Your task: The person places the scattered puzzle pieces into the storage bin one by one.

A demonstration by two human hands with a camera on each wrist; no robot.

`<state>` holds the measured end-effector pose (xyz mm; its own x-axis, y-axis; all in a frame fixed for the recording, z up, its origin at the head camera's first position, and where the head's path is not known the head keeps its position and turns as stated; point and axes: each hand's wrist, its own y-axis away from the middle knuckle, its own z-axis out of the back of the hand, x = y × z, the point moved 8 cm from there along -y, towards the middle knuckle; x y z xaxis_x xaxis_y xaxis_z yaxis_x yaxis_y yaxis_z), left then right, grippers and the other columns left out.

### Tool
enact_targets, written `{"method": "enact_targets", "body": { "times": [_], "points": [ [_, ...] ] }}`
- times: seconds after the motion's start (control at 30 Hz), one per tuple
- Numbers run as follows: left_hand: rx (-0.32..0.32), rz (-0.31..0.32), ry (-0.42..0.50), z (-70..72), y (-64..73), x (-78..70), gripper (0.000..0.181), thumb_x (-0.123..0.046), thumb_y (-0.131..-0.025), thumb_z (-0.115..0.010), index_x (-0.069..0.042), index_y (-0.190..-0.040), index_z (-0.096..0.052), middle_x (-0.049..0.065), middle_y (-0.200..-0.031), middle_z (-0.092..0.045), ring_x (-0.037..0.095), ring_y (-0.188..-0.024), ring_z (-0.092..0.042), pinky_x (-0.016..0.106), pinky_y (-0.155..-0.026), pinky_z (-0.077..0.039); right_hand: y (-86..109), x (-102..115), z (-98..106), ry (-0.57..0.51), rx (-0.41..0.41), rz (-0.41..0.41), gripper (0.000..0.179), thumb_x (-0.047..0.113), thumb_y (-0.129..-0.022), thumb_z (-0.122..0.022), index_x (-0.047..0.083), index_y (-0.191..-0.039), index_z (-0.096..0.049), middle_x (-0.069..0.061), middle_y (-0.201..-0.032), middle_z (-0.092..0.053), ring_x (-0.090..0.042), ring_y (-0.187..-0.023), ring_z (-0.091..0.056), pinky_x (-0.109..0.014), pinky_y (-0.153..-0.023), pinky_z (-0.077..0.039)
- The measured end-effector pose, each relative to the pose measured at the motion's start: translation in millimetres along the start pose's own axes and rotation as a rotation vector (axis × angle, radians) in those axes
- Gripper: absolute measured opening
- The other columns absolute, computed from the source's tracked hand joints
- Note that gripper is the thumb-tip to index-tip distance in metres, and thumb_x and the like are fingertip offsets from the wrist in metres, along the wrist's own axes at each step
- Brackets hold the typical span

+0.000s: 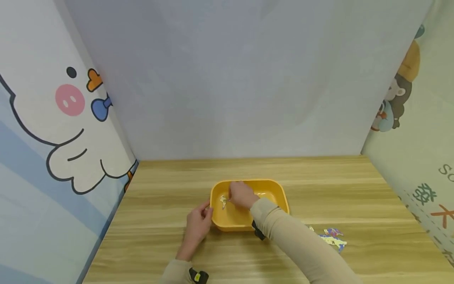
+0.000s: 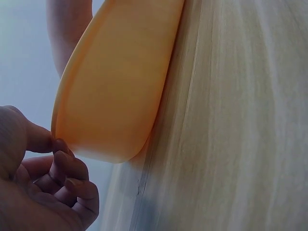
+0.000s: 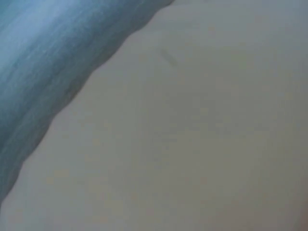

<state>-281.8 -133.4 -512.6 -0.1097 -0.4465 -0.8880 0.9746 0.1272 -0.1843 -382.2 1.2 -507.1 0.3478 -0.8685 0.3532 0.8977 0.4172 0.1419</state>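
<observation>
Head view: yellow tray [image 1: 246,228] sits mid-table [image 1: 159,185], long axis 9-to-3. My left hand [image 1: 198,225] is outside it at 8 o'clock, fingertips on the rim. My right hand [image 1: 242,195] is inside, knuckles up, fingers pointing down. Key relation: small pale piece [image 1: 223,201] lies in the tray just off my right fingertips, at 8 to 9 o'clock, its long axis roughly 12-to-6. Right hand's nearer; the tray wall stands between the piece and my left. Can't tell if the right fingers pinch anything, tips hidden. Loose pieces [image 1: 332,240] on the table at 4 o'clock from the tray, partly covered by my right sleeve [image 1: 301,242].

Left wrist view: thumb and forefinger pinch the tray rim at its 7 o'clock corner, other fingers curled loosely. Tray cut off at 12, interior not visible.

Right wrist view: blurred pale surface, blue-grey band across 10 o'clock. No fingers, can't identify either.
</observation>
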Motion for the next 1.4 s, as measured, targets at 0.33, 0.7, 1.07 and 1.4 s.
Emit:
{"method": "enact_targets", "body": {
  "times": [0.33,0.7,1.07,1.4],
  "points": [
    [-0.010,-0.020,-0.008,0.6,0.9,-3.0,0.029,-0.004,-0.092,-0.059,0.007,-0.118,-0.063,0.000,-0.065,-0.053,0.009,-0.050,-0.044,0.022,-0.044,-0.038,3.3,0,1,-0.023,0.001,-0.003,0.012,0.016,-0.082,-0.075,0.009,-0.077,-0.066,0.001,-0.072,-0.060,-0.016,-0.063,-0.055,-0.031,-0.060,-0.049],
    [-0.011,-0.026,-0.005,4.6,0.8,-5.2,0.029,-0.003,-0.091,-0.059,0.008,-0.117,-0.063,0.000,-0.064,-0.054,0.010,-0.050,-0.044,0.022,-0.044,-0.038,14.6,6,18,-0.063,-0.015,0.074,0.013,0.010,-0.079,-0.074,0.011,-0.071,-0.064,0.002,-0.066,-0.058,-0.016,-0.059,-0.053,-0.029,-0.055,-0.046],
    [-0.019,-0.009,-0.011,4.9,-0.3,-2.9,0.029,-0.003,-0.091,-0.059,0.009,-0.117,-0.062,0.002,-0.067,-0.055,0.011,-0.052,-0.046,0.023,-0.045,-0.040,37.0,10,37,-0.052,-0.055,0.148,0.007,0.013,-0.086,-0.068,0.010,-0.081,-0.069,0.002,-0.072,-0.061,-0.012,-0.059,-0.053,-0.028,-0.055,-0.046],
    [-0.016,-0.015,-0.015,1.0,0.9,-2.2,0.029,-0.004,-0.091,-0.059,0.009,-0.117,-0.062,0.001,-0.067,-0.055,0.010,-0.052,-0.046,0.023,-0.044,-0.039,75.3,-14,72,-0.086,-0.183,0.198,0.007,0.014,-0.088,-0.069,0.011,-0.082,-0.068,0.004,-0.076,-0.061,-0.011,-0.068,-0.056,-0.029,-0.063,-0.048]
  ]
}}
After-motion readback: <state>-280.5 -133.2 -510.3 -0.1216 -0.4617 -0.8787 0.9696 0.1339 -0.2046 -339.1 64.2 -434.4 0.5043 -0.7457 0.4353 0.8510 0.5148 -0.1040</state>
